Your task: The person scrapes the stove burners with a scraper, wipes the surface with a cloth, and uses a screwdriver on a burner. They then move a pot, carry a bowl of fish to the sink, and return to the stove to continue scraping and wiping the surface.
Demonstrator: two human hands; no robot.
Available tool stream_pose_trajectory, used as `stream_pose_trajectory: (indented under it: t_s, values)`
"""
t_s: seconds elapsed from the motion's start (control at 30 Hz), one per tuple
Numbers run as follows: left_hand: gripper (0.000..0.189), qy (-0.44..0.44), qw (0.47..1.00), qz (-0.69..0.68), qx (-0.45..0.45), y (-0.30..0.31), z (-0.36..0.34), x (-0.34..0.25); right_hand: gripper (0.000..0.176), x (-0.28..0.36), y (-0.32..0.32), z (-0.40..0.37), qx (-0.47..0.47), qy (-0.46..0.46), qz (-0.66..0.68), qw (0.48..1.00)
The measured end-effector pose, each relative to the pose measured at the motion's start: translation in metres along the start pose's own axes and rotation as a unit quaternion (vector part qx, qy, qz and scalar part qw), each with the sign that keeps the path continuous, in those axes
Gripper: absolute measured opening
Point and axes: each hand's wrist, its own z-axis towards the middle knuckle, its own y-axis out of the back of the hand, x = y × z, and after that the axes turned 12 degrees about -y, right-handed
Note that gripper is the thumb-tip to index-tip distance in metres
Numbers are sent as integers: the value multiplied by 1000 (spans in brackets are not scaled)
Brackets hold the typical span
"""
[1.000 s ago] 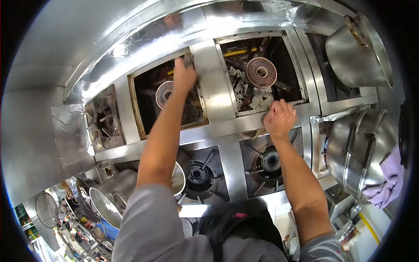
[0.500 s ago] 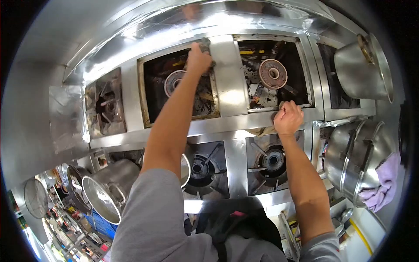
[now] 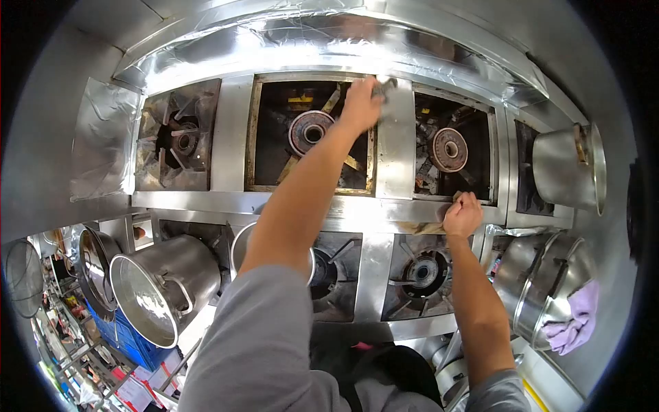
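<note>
My left hand (image 3: 362, 104) is closed on a dark, motion-blurred pad (image 3: 387, 88) at the top right corner of the open left stove well (image 3: 257, 137). A round rusty burner (image 3: 310, 133) lies in that well, below and left of the hand. My right hand (image 3: 463, 214) is curled at the front edge of the right well (image 3: 492, 158), which holds another round burner (image 3: 449, 150). A brownish cloth (image 3: 420, 228) lies on the steel ledge, just left of my right hand. Whether the right fingers hold part of it is hidden.
Large steel pots stand at the left (image 3: 165, 288) and upper right (image 3: 566, 168). Stacked steel bowls (image 3: 542, 285) with a purple cloth (image 3: 573, 319) are at the lower right. Front burners (image 3: 422, 271) with raised grates lie below the ledge. Foil (image 3: 288, 41) lines the back wall.
The view has shifted left. My left hand has moved with the pad from the well's right rim to the steel strip by its top right corner. My right hand stays at the front edge.
</note>
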Motion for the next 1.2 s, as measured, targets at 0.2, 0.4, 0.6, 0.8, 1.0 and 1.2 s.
stream_pose_trajectory:
  t_s: [0.2, 0.4, 0.6, 0.8, 1.0, 1.2]
  values:
    - [43, -39, 997, -30, 63, -4, -120, -36, 8, 0, -1, -4, -6, -8, -4, 1000]
    - [38, 38, 997, 29, -60, -16, -14, -7, 8, 0, 5, 2, 13, -2, -9, 1000]
    - [41, 20, 997, -20, 76, -6, -103, -33, 8, 2, 0, -3, -1, -17, -15, 1000]
    - [41, 58, 987, -77, 130, 2, -77, 2, 7, 3, 2, -4, -3, -11, -10, 1000]
    - [44, 42, 988, -81, 125, 8, -55, -1, 6, 1, -1, -4, -16, 5, -15, 1000]
    - [36, -1, 985, -75, 156, 5, -113, -15, 7, 1, -4, -1, -20, -3, -14, 1000]
